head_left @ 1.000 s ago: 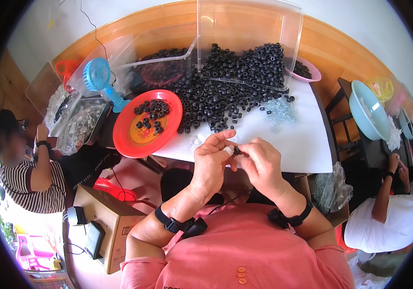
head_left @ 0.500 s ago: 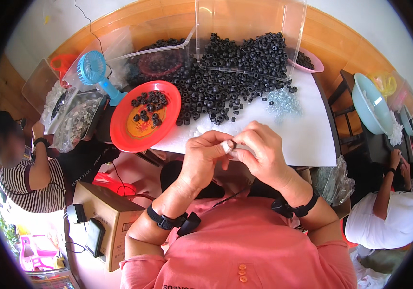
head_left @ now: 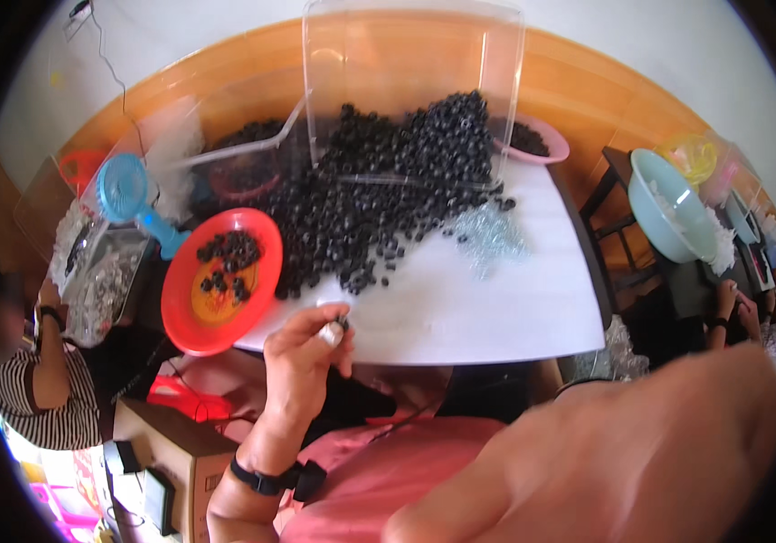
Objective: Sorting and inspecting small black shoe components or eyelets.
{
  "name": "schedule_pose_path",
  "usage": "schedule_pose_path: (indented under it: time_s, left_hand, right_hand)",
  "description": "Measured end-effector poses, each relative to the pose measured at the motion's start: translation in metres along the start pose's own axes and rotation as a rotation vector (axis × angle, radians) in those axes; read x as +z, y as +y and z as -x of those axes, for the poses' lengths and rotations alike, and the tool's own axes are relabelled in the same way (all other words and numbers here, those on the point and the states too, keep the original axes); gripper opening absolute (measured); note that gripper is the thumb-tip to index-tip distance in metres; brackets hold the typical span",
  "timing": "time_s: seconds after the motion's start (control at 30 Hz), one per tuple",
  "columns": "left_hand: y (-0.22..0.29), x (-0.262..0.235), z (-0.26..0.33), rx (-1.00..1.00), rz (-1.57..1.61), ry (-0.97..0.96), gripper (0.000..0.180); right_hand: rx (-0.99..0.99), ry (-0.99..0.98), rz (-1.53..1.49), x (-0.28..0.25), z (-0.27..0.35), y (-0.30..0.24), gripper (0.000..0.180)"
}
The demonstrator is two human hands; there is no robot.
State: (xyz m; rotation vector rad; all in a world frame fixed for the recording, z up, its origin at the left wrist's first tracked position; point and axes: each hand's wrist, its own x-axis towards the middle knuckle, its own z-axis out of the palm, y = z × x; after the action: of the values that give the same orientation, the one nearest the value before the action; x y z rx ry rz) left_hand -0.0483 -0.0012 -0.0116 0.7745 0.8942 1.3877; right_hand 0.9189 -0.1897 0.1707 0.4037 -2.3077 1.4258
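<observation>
Left hand (head_left: 302, 357) pinches a small black bead (head_left: 342, 320) at its fingertips, just over the near edge of the white bench (head_left: 496, 299); too small to tell the bead's axis. Right hand (head_left: 641, 452) is a close blur, grip unclear. Beyond the left hand: glossy round black bead pile (head_left: 379, 190), smooth red plastic plate (head_left: 190, 317).

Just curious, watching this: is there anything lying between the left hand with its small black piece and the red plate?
Nothing visible does. The left hand pinches a small black piece at the white table's near edge, and the red plate lies just to its left, with only bare table edge between.
</observation>
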Motion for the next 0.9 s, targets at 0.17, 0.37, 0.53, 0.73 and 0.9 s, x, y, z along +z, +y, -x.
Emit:
schedule_pose_path:
  time_s: [0.17, 0.37, 0.53, 0.73, 0.9]
  left_hand:
    - [-0.001, 0.011, 0.01, 0.044, -0.003, 0.073, 0.019]
    - [-0.004, 0.013, -0.009, 0.014, 0.057, -0.038, 0.019]
    - [-0.005, 0.009, 0.005, 0.029, 0.073, -0.011, 0.019]
    - [-0.002, 0.015, 0.01, 0.009, 0.007, 0.002, 0.018]
    - [-0.019, -0.008, -0.024, 0.06, -0.092, -0.139, 0.018]
  right_hand:
    - [-0.115, -0.158, 0.01, -0.133, -0.32, 0.231, 0.013]
    - [-0.166, -0.195, 0.034, -0.182, -0.763, 0.446, 0.017]
    - [-0.215, -0.33, -0.051, -0.167, -0.75, 0.456, 0.021]
    - [-0.237, -0.413, -0.049, -0.157, -0.708, 0.415, 0.026]
    - [-0.311, -0.394, -0.21, -0.137, -0.686, 0.467, 0.031]
